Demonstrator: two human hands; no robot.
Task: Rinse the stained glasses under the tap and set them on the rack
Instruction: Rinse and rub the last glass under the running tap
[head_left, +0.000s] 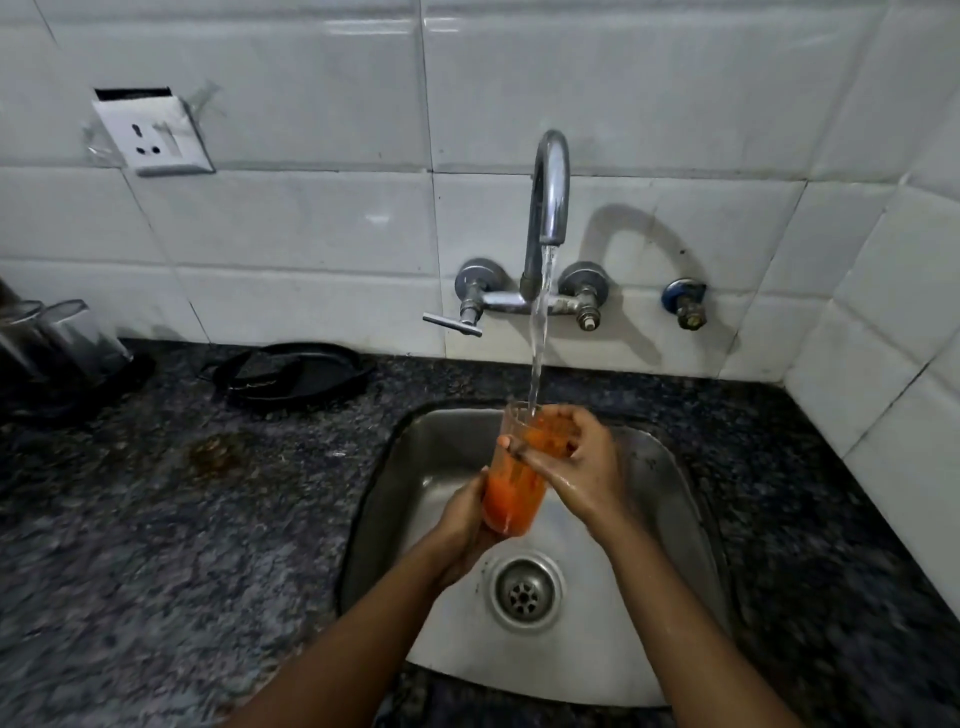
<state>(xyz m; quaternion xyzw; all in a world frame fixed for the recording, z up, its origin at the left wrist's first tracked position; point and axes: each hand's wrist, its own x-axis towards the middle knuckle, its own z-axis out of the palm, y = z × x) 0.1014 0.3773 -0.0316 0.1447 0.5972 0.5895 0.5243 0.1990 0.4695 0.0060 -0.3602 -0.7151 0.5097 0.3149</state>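
An orange-stained glass (514, 493) is held upright over the steel sink (670, 499), under the running stream from the chrome tap (549, 208). My left hand (465, 530) grips its lower part from the left. My right hand (582, 467) wraps the upper part, fingers over the rim and reaching inside. Water falls into the glass mouth. At the far left, two clear glasses (67, 338) stand on the counter.
The dark speckled counter (156, 519) surrounds the sink, with an orange spill (213, 452) left of it. A black tray (291, 374) lies by the wall. A socket (156, 135) is on the tiled wall. The drain (524, 592) sits below the glass.
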